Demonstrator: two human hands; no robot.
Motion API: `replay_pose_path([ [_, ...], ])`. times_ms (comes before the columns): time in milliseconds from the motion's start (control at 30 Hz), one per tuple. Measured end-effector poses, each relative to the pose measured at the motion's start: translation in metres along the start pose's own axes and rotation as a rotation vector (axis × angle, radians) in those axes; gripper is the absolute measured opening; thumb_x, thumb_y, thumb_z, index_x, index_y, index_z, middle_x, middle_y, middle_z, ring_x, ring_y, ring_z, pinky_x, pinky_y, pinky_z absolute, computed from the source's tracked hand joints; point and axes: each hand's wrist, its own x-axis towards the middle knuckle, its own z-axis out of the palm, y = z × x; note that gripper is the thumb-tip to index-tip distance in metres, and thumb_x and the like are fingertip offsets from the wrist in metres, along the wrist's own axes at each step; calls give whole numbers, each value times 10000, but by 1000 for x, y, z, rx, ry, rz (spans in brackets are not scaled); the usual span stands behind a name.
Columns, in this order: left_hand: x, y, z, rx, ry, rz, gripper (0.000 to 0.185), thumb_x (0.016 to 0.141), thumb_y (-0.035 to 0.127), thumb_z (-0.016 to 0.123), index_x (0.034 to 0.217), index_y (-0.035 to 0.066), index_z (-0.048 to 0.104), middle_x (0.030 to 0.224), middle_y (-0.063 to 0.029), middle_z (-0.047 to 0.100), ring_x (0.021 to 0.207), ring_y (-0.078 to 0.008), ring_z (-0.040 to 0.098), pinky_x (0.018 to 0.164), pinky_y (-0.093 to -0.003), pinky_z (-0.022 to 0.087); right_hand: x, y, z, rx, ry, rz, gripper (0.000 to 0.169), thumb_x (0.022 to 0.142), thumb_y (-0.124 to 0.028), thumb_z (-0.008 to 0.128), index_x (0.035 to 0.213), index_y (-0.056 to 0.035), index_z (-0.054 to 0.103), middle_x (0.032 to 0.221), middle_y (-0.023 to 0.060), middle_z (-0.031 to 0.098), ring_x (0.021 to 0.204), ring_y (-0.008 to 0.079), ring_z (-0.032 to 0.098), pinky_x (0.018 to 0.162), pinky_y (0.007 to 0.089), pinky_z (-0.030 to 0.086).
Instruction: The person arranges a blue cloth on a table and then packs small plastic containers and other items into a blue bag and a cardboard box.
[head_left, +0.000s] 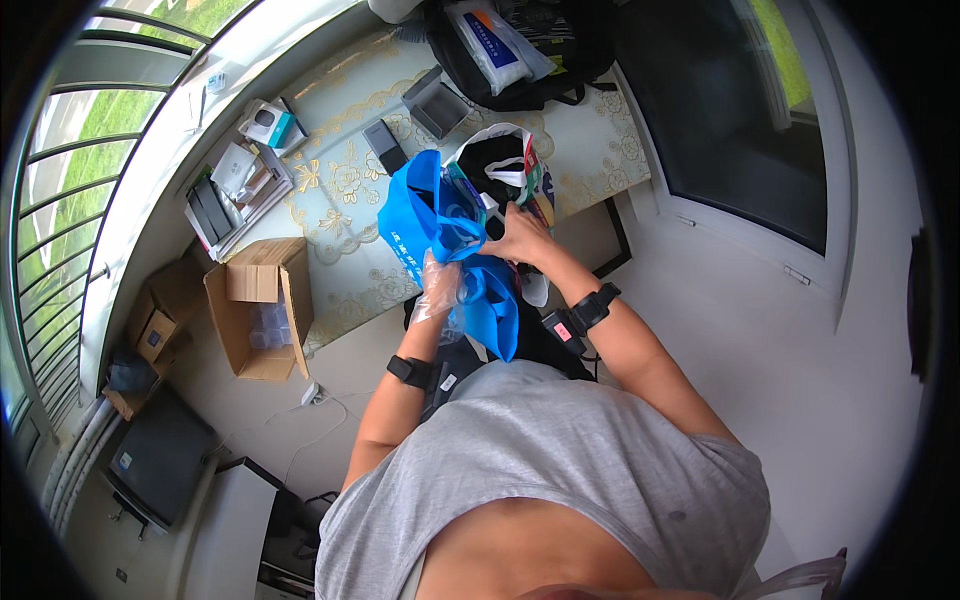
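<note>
A blue fabric bag (411, 202) stands at the near edge of the table, bunched up, with its lower part hanging toward my lap. My left hand (441, 276), with clear thin plastic around it, grips the blue bag's fabric from the near side. My right hand (521, 236) reaches to the bag's right side with thumb and fingers spread; its thumb is at the blue fabric and its fingertips are by a small white item. Whether it grips anything cannot be made out. Just beyond it is an open multicoloured bag (541, 184) with dark contents and a white strap.
The table (345, 262) has a floral cover. On it lie a dark grey box (437, 105), a black-and-grey case (384, 146), a black backpack (517, 82) and stacked papers and boxes (244, 180). An open cardboard box (259, 307) stands at the left near edge.
</note>
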Motion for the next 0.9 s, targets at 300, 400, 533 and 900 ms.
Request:
replay_pose_path([
  [300, 0, -3, -3, -31, -68, 100, 185, 737, 58, 568, 922, 49, 570, 865, -57, 591, 774, -139, 533, 668, -266, 423, 44, 55, 9, 37, 336, -7, 327, 646, -258, 613, 793, 29, 559, 763, 223, 570, 738, 372, 547, 689, 418, 431],
  [400, -2, -4, -1, 73, -37, 114, 163, 744, 50, 483, 887, 53, 563, 804, -103, 592, 719, -194, 561, 630, -294, 431, 48, 69, 5, 54, 328, -70, 311, 656, -263, 607, 737, 34, 567, 733, 227, 564, 718, 376, 545, 675, 420, 430],
  [533, -12, 8, 13, 82, -17, 76, 137, 747, 61, 512, 877, 51, 554, 780, -89, 581, 705, -177, 550, 610, -295, 430, 42, 78, -5, 68, 347, -107, 269, 658, -242, 592, 664, 25, 561, 653, 210, 558, 642, 370, 541, 638, 425, 426],
  [900, 21, 2, 48, 19, -132, 182, 206, 730, 15, 454, 915, 57, 534, 817, -122, 555, 748, -221, 540, 644, -313, 424, 39, 117, -43, 99, 385, -146, 280, 657, -217, 585, 637, 60, 544, 622, 242, 529, 614, 387, 531, 562, 409, 421],
])
